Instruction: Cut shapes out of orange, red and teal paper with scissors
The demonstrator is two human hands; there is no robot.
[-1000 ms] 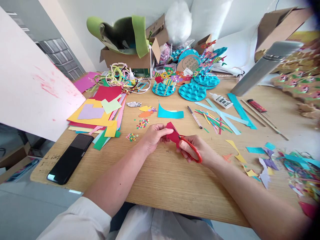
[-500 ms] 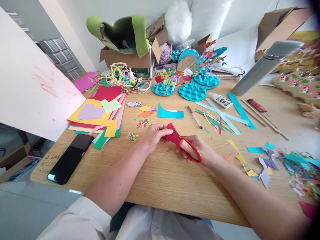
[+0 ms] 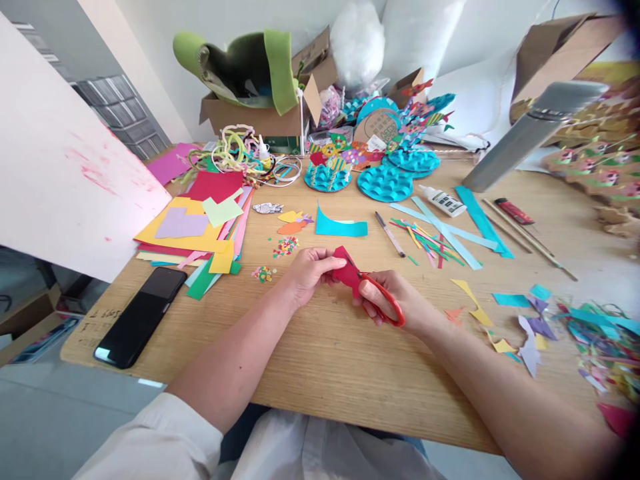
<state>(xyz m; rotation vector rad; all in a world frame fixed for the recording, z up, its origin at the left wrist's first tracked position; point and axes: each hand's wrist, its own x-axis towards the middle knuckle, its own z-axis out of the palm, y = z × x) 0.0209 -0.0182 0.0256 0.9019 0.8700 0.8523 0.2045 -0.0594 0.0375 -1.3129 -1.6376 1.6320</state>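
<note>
Near the middle of the table, my left hand (image 3: 316,272) pinches a small piece of red paper (image 3: 345,268) between thumb and fingers. My right hand (image 3: 386,293) is closed round the red-handled scissors (image 3: 395,309), whose blades lie against the red paper. The fingertips of both hands are close together. Just beyond them lies a blue paper piece (image 3: 340,225) with a curved edge. Orange and yellow fish-like cutouts (image 3: 291,228) and small heaps of paper dots (image 3: 286,247) lie to the left of it.
A phone (image 3: 141,319) and stacked coloured paper (image 3: 165,227) lie at left. Beyond stand blue discs (image 3: 385,184) and a cardboard box (image 3: 240,123). Rightward are a pen (image 3: 390,234), glue bottle (image 3: 443,201), paper strips (image 3: 445,230), grey flask (image 3: 530,137) and paper scraps (image 3: 530,347).
</note>
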